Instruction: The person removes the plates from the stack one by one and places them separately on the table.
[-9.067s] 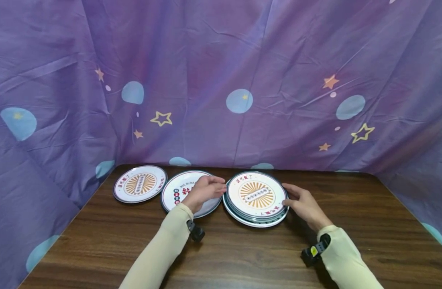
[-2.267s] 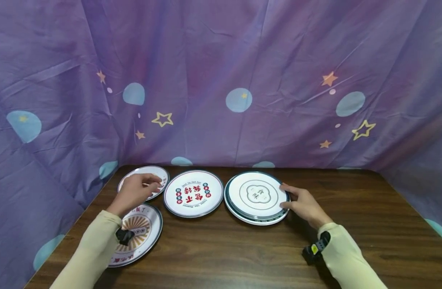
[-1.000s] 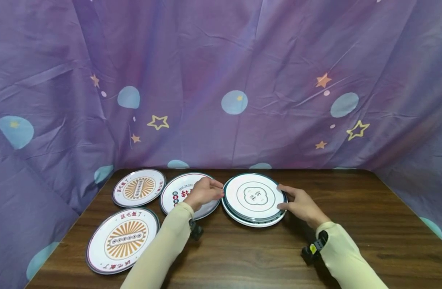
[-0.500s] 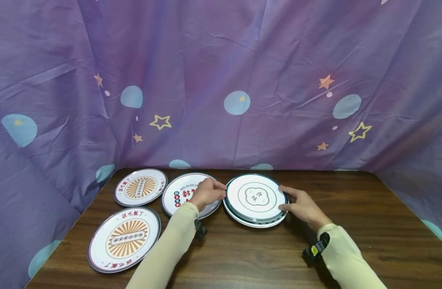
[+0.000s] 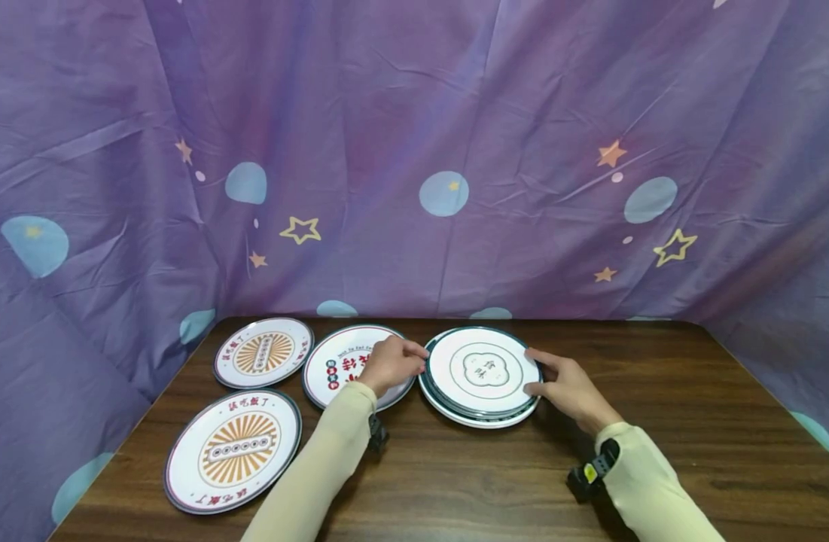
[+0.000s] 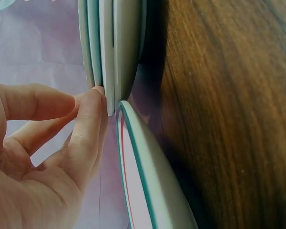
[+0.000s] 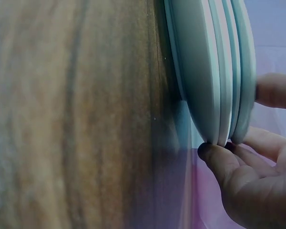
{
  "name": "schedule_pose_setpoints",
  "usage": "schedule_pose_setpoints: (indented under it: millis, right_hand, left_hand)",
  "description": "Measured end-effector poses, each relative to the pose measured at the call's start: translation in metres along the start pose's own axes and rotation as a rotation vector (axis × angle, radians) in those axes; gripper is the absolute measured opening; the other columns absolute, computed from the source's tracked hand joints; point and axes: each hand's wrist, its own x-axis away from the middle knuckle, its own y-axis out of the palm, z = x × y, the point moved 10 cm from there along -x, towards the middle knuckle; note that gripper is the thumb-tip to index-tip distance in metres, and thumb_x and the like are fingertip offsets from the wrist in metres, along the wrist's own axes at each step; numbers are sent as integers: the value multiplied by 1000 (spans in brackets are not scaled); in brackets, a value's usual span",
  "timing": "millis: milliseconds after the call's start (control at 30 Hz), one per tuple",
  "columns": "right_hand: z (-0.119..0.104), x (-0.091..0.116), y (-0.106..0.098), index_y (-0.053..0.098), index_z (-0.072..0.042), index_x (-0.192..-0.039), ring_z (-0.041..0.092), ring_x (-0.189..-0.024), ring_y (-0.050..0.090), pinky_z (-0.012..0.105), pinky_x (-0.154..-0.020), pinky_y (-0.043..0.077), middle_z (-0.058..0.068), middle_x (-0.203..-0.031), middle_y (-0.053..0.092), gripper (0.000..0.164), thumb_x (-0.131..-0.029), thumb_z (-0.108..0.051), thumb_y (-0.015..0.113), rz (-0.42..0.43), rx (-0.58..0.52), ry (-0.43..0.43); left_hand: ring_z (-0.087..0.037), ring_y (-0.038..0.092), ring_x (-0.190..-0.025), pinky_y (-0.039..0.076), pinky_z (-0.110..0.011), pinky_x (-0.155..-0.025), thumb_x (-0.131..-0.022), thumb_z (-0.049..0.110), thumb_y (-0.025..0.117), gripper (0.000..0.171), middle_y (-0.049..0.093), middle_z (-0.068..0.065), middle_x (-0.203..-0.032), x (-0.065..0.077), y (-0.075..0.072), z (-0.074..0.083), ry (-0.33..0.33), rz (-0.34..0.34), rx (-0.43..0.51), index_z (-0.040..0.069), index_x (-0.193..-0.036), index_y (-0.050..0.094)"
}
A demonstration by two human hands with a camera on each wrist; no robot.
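A stack of round white plates (image 5: 483, 370) with dark green rims lies right of the table's middle. The top plate bears a flower-shaped outline with characters. My left hand (image 5: 391, 366) reaches over a red-lettered plate (image 5: 333, 361), its fingertips touching the stack's left edge. In the left wrist view, its fingers (image 6: 88, 119) meet the rims, with nothing pinched between thumb and fingers. My right hand (image 5: 570, 385) rests against the stack's right edge, thumb and fingers apart. The right wrist view has its fingertips (image 7: 214, 155) touching the lower rims and another finger (image 7: 276, 90) by the uppermost rim.
One sunburst-patterned plate (image 5: 263, 354) lies at the table's back left, with a larger sunburst plate (image 5: 233, 452) in front of it. A purple curtain (image 5: 360, 150) hangs behind the wooden table (image 5: 482, 489).
Since the oldest frame, the sunburst plate from the stack's top has moved to the front left. My left hand has returned to the stack. The upper plates have just shifted slightly right.
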Motion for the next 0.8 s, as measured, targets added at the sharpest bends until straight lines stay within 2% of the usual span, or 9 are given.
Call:
schedule_pose_setpoints:
  millis: [167,300,467,533,633,700,800]
  right_hand:
    - [2,0,-1,42,3,-149,44,-142,39,57,-115,35,31,-153,41,73,-84,-9,73,7,3,5]
    - [3,-1,-1,42,2,-149,42,-142,39,55,-116,35,30,-154,40,74,-83,-7,73,15,-33,19]
    - [6,0,-3,37,4,-151,40,-150,28,54,-121,28,27,-159,32,77,-83,0,71,3,-154,69]
    - [8,1,-5,35,4,-152,38,-152,23,54,-123,25,26,-161,29,77,-83,2,69,-5,-202,95]
    - [12,2,-10,33,3,-153,36,-152,20,53,-123,24,25,-163,25,77,-83,5,66,-5,-245,131]
    - [15,4,-15,33,2,-153,35,-149,25,39,-117,38,25,-164,23,77,-84,5,66,-4,-260,143]
    - [17,6,-21,33,1,-154,22,-132,44,19,-94,49,24,-164,25,77,-84,5,65,-3,-275,146]
  left_hand:
    - [-10,51,-68,36,-18,-58,-79,5,60,31,76,-8,-85,0,2,7,40,-8,-54,7,-103,80]
    - [-13,50,-70,36,-20,-59,-78,5,61,32,75,-8,-89,-2,3,7,60,-3,-108,8,-103,80]
    - [-16,62,-85,49,-25,-75,-80,8,65,27,79,-6,-98,-2,6,9,95,-4,-189,10,-102,81]
    - [-18,67,-91,54,-29,-83,-80,9,68,26,79,-6,-98,-2,7,10,103,-9,-196,10,-102,80]
    - [-21,71,-94,56,-32,-87,-79,10,73,25,80,-7,-98,-1,7,13,111,-19,-183,8,-103,80]
    - [-21,72,-92,56,-30,-84,-77,12,76,27,80,-7,-98,-2,7,14,122,-23,-180,7,-102,79]
    - [-19,70,-88,55,-28,-81,-74,13,79,28,80,-6,-96,-2,6,15,128,-18,-185,7,-101,80]
